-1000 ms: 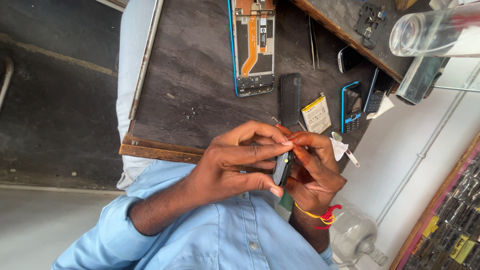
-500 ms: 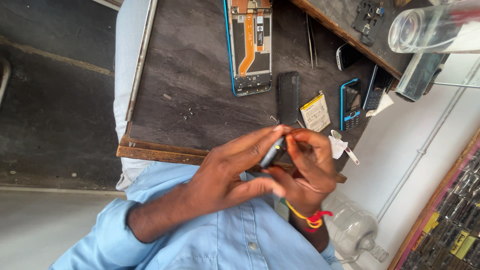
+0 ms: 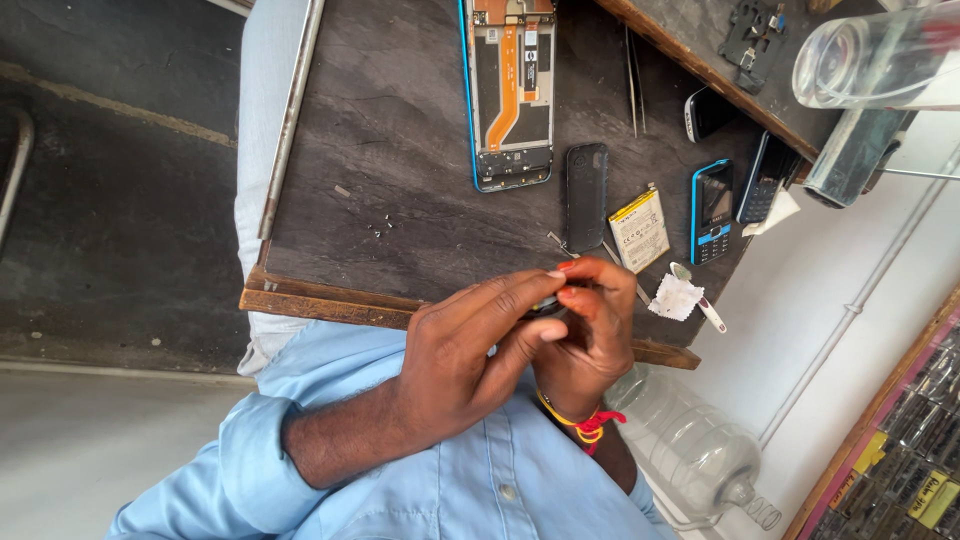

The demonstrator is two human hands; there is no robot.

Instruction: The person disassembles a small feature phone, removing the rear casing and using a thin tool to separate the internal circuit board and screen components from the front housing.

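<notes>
Between both hands (image 3: 520,340): small part (image 3: 545,303).

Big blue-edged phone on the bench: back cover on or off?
Off. The blue-edged phone lies opened on the dark bench, its orange ribbon cable and inner boards exposed.

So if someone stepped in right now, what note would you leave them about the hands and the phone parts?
Left hand and right hand: both pinched on a small part, mostly hidden, over the near edge of the table.
On the table: opened phone, black cover, battery, tiny screws.
Done: phone is open, screws out.
Left: the part is not set down; phone is unclosed.
</notes>
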